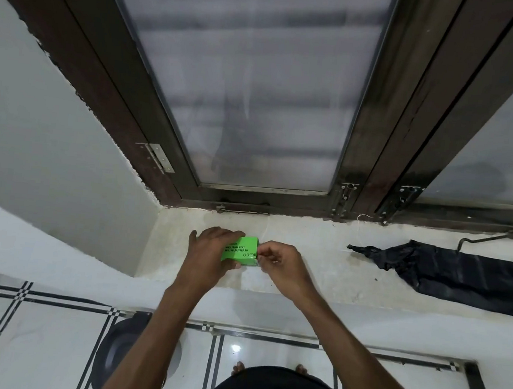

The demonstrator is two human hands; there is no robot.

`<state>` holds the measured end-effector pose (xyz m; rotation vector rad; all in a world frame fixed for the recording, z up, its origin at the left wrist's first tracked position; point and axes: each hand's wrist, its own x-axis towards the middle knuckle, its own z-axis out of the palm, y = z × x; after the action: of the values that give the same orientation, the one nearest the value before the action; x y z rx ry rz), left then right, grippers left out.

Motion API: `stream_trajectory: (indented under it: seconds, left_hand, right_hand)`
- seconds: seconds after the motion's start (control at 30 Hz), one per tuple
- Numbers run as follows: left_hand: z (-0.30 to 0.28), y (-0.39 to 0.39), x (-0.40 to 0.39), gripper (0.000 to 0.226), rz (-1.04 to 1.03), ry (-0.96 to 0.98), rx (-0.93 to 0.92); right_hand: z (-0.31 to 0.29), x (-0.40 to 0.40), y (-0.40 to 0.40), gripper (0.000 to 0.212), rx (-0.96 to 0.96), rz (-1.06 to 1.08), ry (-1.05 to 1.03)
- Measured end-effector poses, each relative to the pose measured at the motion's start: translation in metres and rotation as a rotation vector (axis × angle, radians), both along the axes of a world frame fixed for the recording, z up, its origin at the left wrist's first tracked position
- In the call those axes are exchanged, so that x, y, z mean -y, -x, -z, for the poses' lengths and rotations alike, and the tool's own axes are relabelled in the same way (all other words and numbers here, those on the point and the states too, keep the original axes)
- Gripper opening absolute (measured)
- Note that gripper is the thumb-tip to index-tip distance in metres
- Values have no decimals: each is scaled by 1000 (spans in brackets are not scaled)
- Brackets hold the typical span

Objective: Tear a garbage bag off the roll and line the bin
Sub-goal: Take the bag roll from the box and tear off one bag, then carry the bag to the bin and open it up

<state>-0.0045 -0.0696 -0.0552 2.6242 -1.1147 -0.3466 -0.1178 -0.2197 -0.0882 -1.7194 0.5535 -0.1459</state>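
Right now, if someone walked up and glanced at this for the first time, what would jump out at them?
The bright green box on the pale window ledge stands out first: the left hand grips it while the right hand pinches at its right end. Next is the crumpled black garbage bag lying on the ledge further right. Down on the tiled floor, a dark round bin sits to the person's left.
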Motion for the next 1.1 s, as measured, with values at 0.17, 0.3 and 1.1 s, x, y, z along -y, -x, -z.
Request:
stream_trajectory:
  seconds: [0.17, 0.3, 1.1]
  left_hand:
    - [-1, 4, -2, 67, 0, 1, 25]
    - [-3, 1, -3, 68, 4, -31, 113]
    - [-33, 159, 180, 16, 596, 375, -221]
  right_hand:
    - [1, -1, 0, 23, -71, -150, 140]
    - [-6, 2, 5, 30, -71, -3, 29]
    - [-20, 220, 268, 42, -546, 1278, 480]
